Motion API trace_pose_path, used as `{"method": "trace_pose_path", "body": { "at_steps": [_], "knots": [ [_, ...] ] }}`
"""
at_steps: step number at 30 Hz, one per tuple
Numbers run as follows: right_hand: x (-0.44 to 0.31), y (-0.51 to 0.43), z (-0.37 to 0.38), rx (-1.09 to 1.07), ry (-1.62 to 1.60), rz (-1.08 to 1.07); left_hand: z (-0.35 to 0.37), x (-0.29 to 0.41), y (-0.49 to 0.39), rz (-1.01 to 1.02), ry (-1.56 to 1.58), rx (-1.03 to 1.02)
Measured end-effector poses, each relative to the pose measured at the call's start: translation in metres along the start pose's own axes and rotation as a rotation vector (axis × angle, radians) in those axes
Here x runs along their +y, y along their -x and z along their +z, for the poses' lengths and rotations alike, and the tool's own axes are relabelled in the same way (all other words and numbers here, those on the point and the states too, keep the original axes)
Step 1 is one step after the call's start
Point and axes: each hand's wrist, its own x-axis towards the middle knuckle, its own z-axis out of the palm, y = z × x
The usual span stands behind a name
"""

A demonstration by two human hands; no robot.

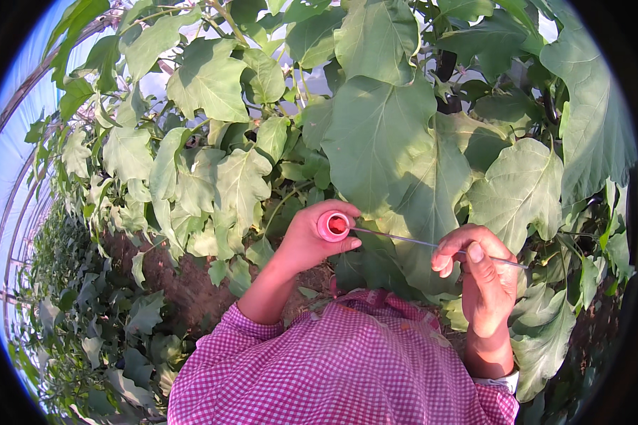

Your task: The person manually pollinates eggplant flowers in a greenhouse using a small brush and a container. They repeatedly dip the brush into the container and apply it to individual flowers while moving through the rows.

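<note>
My left hand (311, 234) is wrapped around a small pink bottle (328, 227) whose open mouth faces up. Inside it, red matter (338, 224) shows. A thin metal rod (396, 237) is pinched between the thumb and fingers of my right hand (484, 271). The rod's far end is at the bottle's rim; whether the tip dips inside cannot be made out. Its other end sticks out past my right thumb. Broad eggplant leaves (383, 138) hang just beyond both hands.
Dense eggplant plants stand ahead, with dark eggplant fruit (446, 66) partly hidden among leaves at upper right. Bare brown soil (191, 287) shows at left. Another row of plants (85, 319) lies farther left, beside the greenhouse's plastic film (10, 175) and curved frame.
</note>
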Motion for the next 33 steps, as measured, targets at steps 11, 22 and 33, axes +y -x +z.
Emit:
{"method": "trace_pose_path", "body": {
  "at_steps": [11,22,33],
  "knots": [
    [0.048,-0.112,0.069,0.114,-0.108,-0.234,-0.117,-0.009,-0.158,0.350,-0.290,0.202],
    [0.080,-0.147,0.111,0.319,-0.086,-0.273,-0.174,-0.023,-0.163,0.324,-0.151,0.239],
    [0.157,-0.233,0.154,0.250,-0.024,-0.240,-0.193,-0.025,-0.156,0.311,0.054,0.143]
  ]
}}
